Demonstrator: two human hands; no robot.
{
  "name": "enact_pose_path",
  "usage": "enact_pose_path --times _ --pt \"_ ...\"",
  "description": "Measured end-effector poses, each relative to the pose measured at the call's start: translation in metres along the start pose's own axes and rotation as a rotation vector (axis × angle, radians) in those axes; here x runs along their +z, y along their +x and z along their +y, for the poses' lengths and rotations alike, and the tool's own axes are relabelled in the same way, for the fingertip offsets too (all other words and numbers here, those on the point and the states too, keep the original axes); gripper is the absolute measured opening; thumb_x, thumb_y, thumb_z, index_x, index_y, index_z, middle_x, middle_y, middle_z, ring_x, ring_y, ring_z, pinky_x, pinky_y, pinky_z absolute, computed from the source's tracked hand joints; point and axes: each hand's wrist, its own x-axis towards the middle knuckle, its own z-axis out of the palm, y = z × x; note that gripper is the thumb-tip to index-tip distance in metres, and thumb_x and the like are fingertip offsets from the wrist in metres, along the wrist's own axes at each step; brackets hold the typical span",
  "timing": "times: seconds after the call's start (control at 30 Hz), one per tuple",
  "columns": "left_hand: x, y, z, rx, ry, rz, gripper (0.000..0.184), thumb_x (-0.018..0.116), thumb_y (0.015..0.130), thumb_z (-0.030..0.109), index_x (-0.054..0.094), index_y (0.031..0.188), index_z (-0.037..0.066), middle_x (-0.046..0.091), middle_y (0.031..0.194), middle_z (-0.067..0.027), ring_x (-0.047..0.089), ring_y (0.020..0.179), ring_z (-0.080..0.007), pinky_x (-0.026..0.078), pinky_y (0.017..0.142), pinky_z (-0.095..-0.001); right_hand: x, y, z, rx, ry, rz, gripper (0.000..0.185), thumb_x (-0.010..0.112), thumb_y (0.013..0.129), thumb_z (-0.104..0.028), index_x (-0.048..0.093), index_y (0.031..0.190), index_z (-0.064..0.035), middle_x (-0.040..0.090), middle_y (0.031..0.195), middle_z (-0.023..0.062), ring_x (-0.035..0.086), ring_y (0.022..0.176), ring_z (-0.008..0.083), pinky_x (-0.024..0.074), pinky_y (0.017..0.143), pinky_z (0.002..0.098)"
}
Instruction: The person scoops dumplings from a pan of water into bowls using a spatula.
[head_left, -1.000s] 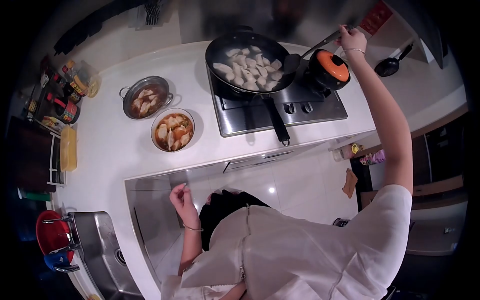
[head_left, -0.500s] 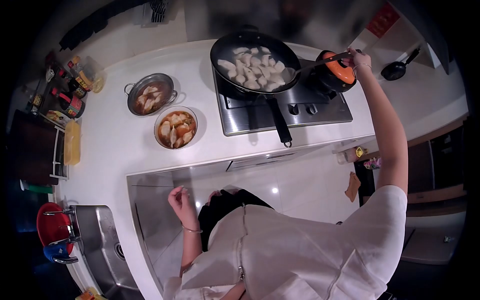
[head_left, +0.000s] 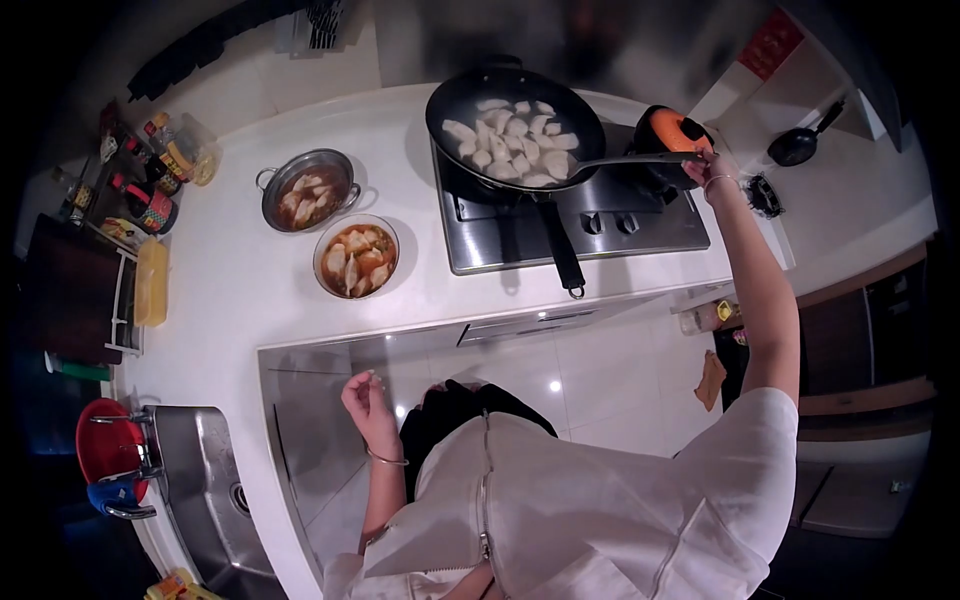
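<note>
Fingers of the right hand (head_left: 712, 168) wrap closed around the end of a long-handled cooking utensil (head_left: 640, 158), its shaft running leftward from them into the wok (head_left: 588, 112) among dumplings (head_left: 520, 135). Farther from the wok, the left hand (head_left: 373, 410) hangs half open, apparently holding nothing.

red basin (head_left: 98, 452) beside sink (head_left: 205, 490) | blue item (head_left: 112, 492), perhaps cloth | yellow box (head_left: 152, 282) near bottles (head_left: 153, 207)

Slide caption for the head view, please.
Right hand holds a long-handled utensil in a pan of dumplings; left hand half-curled.
</note>
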Motion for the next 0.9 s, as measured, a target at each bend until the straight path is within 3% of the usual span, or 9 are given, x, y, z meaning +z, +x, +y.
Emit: enact_pose_path --times 0.27,0.47,0.9 --pt "0.002 -0.004 0.003 -0.014 0.003 -0.013 0.017 0.047 0.076 0.004 0.041 0.092 0.004 0.044 0.084 -0.0016 0.042 0.074 -0.0072 0.036 0.067 -0.0192 0.019 -0.036 0.028 -0.062 0.136 -0.038 0.017 0.045 0.08 -0.015 0.05 0.081 0.0016 0.051 0.073 0.0111 0.055 0.06 0.0244 0.0517 0.055 0.03" --pt "-0.002 -0.008 0.007 0.003 0.014 0.019 0.017 0.047 0.076 0.004 0.041 0.092 0.005 0.044 0.083 -0.0015 0.042 0.073 -0.0073 0.036 0.067 -0.0191 0.024 -0.027 0.056 0.055 0.247 0.016 0.018 0.042 0.081 -0.018 0.049 0.084 -0.0008 0.051 0.077 0.0135 0.055 0.066 0.0284 0.0511 0.059 0.0338" --pt "-0.012 -0.007 0.004 0.013 0.02 0.056 0.016 0.047 0.077 0.004 0.042 0.092 0.005 0.045 0.084 -0.0018 0.043 0.075 -0.0072 0.036 0.068 -0.0188 0.021 -0.04 0.086 0.132 0.327 -0.024 0.023 0.044 0.08 -0.022 0.05 0.088 -0.0009 0.052 0.072 0.0153 0.055 0.069 0.0245 0.049 0.065 0.0314"
